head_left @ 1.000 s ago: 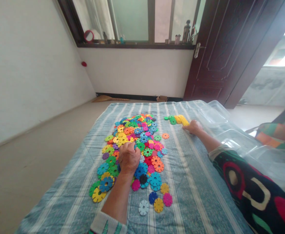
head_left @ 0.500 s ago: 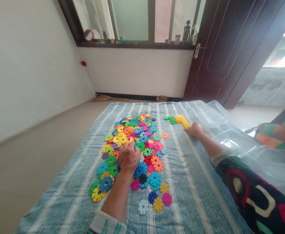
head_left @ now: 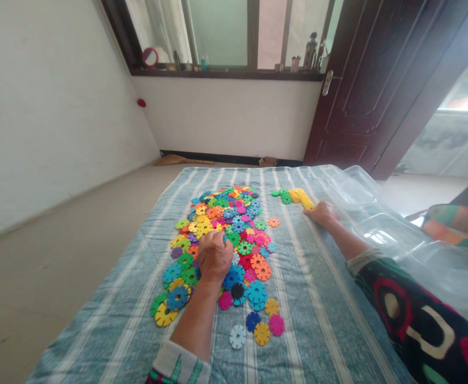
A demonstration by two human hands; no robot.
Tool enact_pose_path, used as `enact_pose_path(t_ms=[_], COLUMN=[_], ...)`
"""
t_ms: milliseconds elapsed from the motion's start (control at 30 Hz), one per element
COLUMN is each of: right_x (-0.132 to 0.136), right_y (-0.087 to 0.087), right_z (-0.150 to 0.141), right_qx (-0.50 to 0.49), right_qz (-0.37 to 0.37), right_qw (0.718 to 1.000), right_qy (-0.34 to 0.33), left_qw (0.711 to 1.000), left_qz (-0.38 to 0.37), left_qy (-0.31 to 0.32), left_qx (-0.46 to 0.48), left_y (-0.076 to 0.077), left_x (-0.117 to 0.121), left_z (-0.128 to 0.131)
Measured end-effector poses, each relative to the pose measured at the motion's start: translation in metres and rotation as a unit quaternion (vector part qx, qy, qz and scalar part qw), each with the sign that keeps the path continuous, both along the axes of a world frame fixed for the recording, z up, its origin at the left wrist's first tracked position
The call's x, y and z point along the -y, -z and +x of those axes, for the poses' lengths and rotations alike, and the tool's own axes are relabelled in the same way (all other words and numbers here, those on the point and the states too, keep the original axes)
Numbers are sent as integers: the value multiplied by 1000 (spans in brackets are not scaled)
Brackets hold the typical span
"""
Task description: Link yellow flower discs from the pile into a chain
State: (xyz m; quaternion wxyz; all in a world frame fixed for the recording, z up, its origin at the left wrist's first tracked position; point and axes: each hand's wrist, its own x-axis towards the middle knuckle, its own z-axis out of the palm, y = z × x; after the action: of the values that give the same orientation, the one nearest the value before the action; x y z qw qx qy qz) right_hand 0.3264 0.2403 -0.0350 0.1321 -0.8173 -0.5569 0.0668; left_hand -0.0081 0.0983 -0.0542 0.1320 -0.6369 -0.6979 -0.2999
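While the left hand [head_left: 215, 257] curls closed over discs [head_left: 256, 293], the right hand [head_left: 324, 214] extends — grip unclear.

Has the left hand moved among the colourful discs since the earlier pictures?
No. Judged against the black disc lying near it, the left hand shows no clear shift in any direction.

Multicoloured notched discs [head_left: 245, 247] lie heaped, left of a green-and-yellow row [head_left: 295, 196].
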Motion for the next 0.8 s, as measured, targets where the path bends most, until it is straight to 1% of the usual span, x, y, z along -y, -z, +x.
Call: enact_pose_path(t_ms=[100,233,333,400,467,533,600,667,733,800], right_x=[3,8,14,18,23,29,36,42,46,48], right_y=[-3,-7,-10,-13,-17,-23,-31,-38,-44,-48], right_z=[-1,0,-3,-12,-28,-52,-83,-117,-152,-183], right_qx=[-11,-23,-15,3,13,9,-10,-28,-33,-27], right_qz=[-25,-35,-19,7,36,63,78,77,73,64], right_qw=[1000,999,1000,1000,997,986,967,940,917,901], right_qy=[9,7,3,-14,-67,-152,-244,-331,-392,-429], left_qw=[1000,1000,1000,1000,999,999,999,999,998,998], left_qz=[3,0,-14,-21,-28,-35,-42,-49,-54,-59], left_qy=[5,-6,-10,-12,-14,-17,-17,-16,-17,-19], left_qx=[-1,1,-1,0,4,7,6,5,6,9], left_y=[0,-1,-2,-4,-5,-6,-8,-9,-9,-10], left_x=[1,3,5,6,7,8,9,10,11,11], left_z=[0,2,4,5,6,7,8,8,9,9])
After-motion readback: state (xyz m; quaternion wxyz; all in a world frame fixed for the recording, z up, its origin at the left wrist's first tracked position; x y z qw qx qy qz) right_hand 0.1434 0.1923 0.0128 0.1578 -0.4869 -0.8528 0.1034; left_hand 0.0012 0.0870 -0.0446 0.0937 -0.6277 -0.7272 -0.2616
